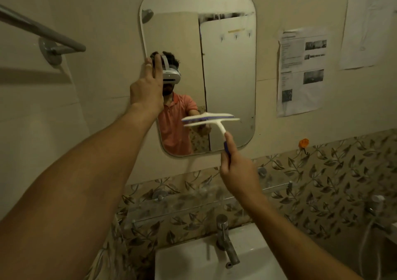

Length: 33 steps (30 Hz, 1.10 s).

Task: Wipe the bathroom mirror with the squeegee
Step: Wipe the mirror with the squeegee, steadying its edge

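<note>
Fingers [158, 64] of your left hand [147, 88] lie straight on the left edge of the rounded wall mirror [227, 69]; right hand [238, 169] grips the white-and-blue plastic squeegee [211, 119] at its lower middle. Risk: held tilted, it may skip and streak; fingers may smudge glass.

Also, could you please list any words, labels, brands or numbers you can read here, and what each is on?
No text here can be read.
On the printed sheets right of the mirror: lines of text beside small photos, too blurred to read.
On the pale sheet at the upper right: faint marks only, unreadable.
On the squeegee and the tap: no label visible.
</note>
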Tool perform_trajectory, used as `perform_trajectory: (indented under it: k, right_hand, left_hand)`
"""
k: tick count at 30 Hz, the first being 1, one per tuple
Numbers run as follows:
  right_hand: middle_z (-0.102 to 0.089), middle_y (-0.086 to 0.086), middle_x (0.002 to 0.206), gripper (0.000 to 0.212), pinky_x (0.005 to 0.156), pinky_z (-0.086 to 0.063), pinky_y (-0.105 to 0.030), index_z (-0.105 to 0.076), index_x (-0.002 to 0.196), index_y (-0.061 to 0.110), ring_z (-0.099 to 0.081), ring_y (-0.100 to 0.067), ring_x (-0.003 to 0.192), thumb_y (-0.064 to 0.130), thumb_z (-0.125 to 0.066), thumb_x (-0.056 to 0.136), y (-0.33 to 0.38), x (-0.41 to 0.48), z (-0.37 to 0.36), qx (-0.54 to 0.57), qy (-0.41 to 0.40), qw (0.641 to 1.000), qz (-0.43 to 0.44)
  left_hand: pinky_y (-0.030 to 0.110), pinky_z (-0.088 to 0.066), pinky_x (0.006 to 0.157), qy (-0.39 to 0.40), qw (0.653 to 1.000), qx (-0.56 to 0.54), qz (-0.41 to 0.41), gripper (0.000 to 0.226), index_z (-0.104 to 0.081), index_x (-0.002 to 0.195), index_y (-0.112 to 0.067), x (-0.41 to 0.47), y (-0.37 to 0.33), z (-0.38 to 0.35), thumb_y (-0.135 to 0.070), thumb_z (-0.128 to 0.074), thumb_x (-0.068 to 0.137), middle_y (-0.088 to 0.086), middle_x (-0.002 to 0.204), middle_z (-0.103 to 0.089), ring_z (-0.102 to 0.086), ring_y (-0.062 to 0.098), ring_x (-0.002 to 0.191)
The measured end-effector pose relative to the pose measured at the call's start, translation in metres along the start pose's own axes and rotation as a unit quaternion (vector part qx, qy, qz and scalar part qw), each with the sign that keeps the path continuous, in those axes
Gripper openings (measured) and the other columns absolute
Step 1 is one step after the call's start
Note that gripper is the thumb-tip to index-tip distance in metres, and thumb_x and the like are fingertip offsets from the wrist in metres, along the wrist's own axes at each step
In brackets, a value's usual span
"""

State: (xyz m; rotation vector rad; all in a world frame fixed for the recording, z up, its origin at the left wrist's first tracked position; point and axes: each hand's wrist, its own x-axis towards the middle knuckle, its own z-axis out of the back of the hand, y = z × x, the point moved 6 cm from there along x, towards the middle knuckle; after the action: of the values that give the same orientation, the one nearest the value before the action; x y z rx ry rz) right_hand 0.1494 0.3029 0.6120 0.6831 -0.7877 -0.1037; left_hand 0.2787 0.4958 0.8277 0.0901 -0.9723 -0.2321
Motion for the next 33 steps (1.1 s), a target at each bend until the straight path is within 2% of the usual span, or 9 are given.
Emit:
perform_trajectory:
  k: [3,8,12,15,22,26,30,33]
  right_hand:
    - [-0.057,-0.001,0.063,0.06,0.044,-0.05,-0.029,-0.004,0.156,0.053,-0.056,-0.016,0.05,0.041,-0.037,0.108,0.027,0.051,0.037,0.022,-0.036,0.999,0.01]
    - [-0.056,-0.002,0.07,0.055,0.051,-0.053,-0.035,-0.012,0.158,0.046,-0.056,-0.016,0.055,0.042,-0.034,0.108,0.086,0.146,0.115,0.02,-0.112,0.992,0.053]
    - [-0.056,-0.002,0.075,0.053,0.055,-0.06,-0.036,-0.015,0.159,0.044,-0.057,-0.015,0.059,0.04,-0.032,0.109,0.122,0.199,0.154,-0.003,-0.122,0.99,0.065]
    - [-0.055,-0.003,0.083,0.051,0.055,-0.059,-0.037,-0.019,0.159,0.042,-0.061,-0.019,0.068,0.038,-0.03,0.11,0.127,0.216,0.16,-0.029,-0.103,0.993,0.052]
    - [-0.056,-0.004,0.082,0.055,0.05,-0.058,-0.036,-0.012,0.159,0.044,-0.061,-0.018,0.065,0.038,-0.032,0.109,0.094,0.186,0.141,-0.064,-0.064,0.995,0.034]
    - [-0.06,-0.007,0.076,0.058,0.054,-0.062,-0.046,-0.005,0.159,0.046,-0.062,-0.022,0.06,0.037,-0.033,0.109,0.064,0.144,0.12,-0.074,-0.03,0.997,0.021]
    - [-0.062,-0.008,0.073,0.056,0.057,-0.059,-0.053,-0.009,0.159,0.043,-0.063,-0.026,0.06,0.035,-0.033,0.109,0.025,0.099,0.096,-0.086,0.008,0.996,0.012]
    - [-0.061,-0.005,0.071,0.057,0.054,-0.059,-0.049,-0.006,0.159,0.043,-0.06,-0.022,0.056,0.034,-0.033,0.109,-0.004,0.068,0.079,-0.092,0.031,0.995,0.009]
  left_hand:
    - [0.036,-0.041,0.059,-0.001,1.0,0.004,-0.008,0.105,0.013,0.159,-0.014,0.0,0.0,-0.001,-0.029,-0.067,0.092,0.017,0.165,-0.01,-0.063,0.037,0.105]
    - [0.035,-0.041,0.057,-0.008,1.0,0.013,-0.006,0.107,0.015,0.159,-0.015,0.0,0.0,-0.004,-0.031,-0.067,0.092,0.015,0.166,-0.007,-0.065,0.035,0.1]
    - [0.036,-0.048,0.059,-0.006,1.0,0.016,-0.01,0.11,0.016,0.158,-0.015,0.0,0.0,-0.004,-0.031,-0.069,0.091,0.016,0.166,-0.006,-0.066,0.034,0.103]
    - [0.035,-0.046,0.058,-0.001,1.0,0.024,-0.004,0.11,0.02,0.157,-0.015,0.002,0.0,-0.004,-0.033,-0.067,0.092,0.015,0.166,-0.004,-0.066,0.033,0.1]
    - [0.036,-0.042,0.058,0.01,1.0,0.018,-0.003,0.113,0.018,0.158,-0.016,0.0,-0.002,-0.003,-0.03,-0.071,0.09,0.017,0.166,-0.004,-0.065,0.035,0.099]
    - [0.04,-0.048,0.063,0.013,1.0,0.012,-0.001,0.11,0.018,0.158,-0.017,0.001,-0.003,-0.001,-0.031,-0.07,0.092,0.017,0.166,-0.004,-0.064,0.038,0.103]
    - [0.044,-0.053,0.069,0.01,1.0,0.006,-0.001,0.114,0.017,0.158,-0.017,0.002,-0.004,-0.001,-0.03,-0.073,0.09,0.019,0.165,-0.006,-0.063,0.042,0.101]
    - [0.043,-0.051,0.067,0.012,1.0,0.004,0.001,0.119,0.017,0.158,-0.016,0.003,-0.004,-0.001,-0.031,-0.077,0.086,0.02,0.164,-0.007,-0.064,0.043,0.099]
